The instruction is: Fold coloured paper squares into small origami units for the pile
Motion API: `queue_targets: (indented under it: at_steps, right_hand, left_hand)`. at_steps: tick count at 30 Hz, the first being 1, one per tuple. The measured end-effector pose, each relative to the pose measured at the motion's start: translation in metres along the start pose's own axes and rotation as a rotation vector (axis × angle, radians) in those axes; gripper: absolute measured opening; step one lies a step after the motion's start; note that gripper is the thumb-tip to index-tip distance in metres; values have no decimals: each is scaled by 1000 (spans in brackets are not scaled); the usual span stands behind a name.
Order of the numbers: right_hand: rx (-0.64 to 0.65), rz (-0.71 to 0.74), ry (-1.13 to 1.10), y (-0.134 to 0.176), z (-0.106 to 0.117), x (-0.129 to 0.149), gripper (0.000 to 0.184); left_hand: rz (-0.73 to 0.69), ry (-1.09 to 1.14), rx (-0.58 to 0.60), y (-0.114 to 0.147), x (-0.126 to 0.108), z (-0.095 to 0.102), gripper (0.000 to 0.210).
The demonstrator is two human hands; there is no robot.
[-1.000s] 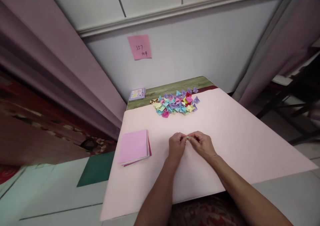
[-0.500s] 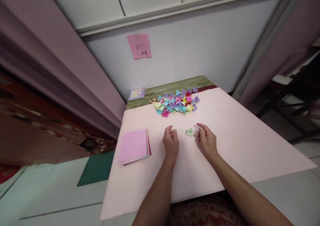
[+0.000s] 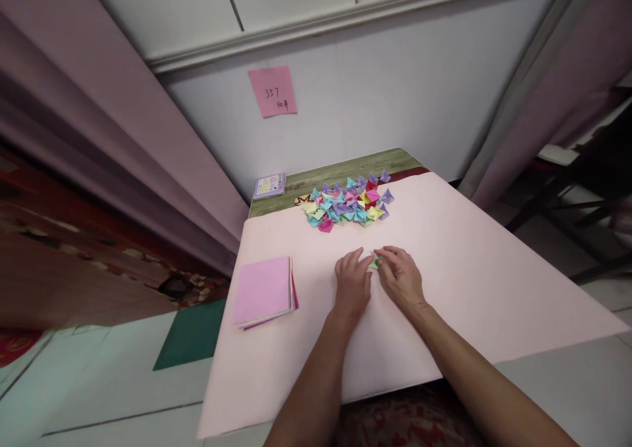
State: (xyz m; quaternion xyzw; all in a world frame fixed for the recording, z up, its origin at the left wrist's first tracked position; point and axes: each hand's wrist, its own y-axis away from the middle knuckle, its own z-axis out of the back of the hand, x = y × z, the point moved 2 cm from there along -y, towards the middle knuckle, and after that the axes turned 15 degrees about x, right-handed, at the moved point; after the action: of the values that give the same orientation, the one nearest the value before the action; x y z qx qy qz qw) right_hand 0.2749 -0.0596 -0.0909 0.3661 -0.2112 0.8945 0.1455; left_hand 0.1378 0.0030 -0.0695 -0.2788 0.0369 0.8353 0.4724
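A small piece of folded green paper (image 3: 374, 261) lies on the pink table cover, partly hidden by fingers. My right hand (image 3: 401, 277) is at its right side, thumb and index finger closed on it. From the left, the index fingertip of my left hand (image 3: 353, 282) reaches the paper's edge; its thumb is lower and apart, the other fingers spread. Beyond both hands sits a cluster of folded paper pieces (image 3: 345, 203) in purple, blue, yellow, pink and red.
At the left lies a stack of square paper sheets (image 3: 261, 290), pink on top. A small printed pad (image 3: 269, 185) rests at the table's back left corner. A pink note (image 3: 272, 91) with handwriting hangs on the wall. The pink cover (image 3: 474, 289) spreads over the table.
Both hands have come together at the folded green paper. My left hand moved right and spread its fingers; my right hand moved slightly left and took hold of the paper.
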Motion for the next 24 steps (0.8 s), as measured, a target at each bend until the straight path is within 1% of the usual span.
queue_targets:
  at_steps: [5, 8, 12, 15, 18, 20, 22, 24]
  right_hand:
    - [-56, -62, -101, 2, 2, -1, 26]
    - [-68, -88, -134, 2, 3, -1, 24]
    - [-92, -101, -159, 3, 7, 2, 27]
    - [-79, -18, -170, 5, 11, 12, 30]
    - [-12, 121, -160, 7, 14, 24, 26]
    - [22, 163, -161, 9, 15, 27, 23]
    - [15, 119, -192, 10, 14, 24, 24]
    - [-34, 23, -237, 9, 14, 15, 27]
  left_hand:
    - [39, -35, -64, 0, 4, -1, 35]
    - [47, -19, -99, 0, 5, 0, 28]
    - [33, 23, -70, -1, 5, 0, 26]
    - [26, 32, -52, 0, 5, 0, 29]
    - [23, 31, -37, 0, 5, -1, 22]
    - [14, 37, -34, -1, 5, -1, 18]
    - [4, 51, -60, 0, 5, -1, 20]
    - [2, 74, -124, 0, 5, 0, 25]
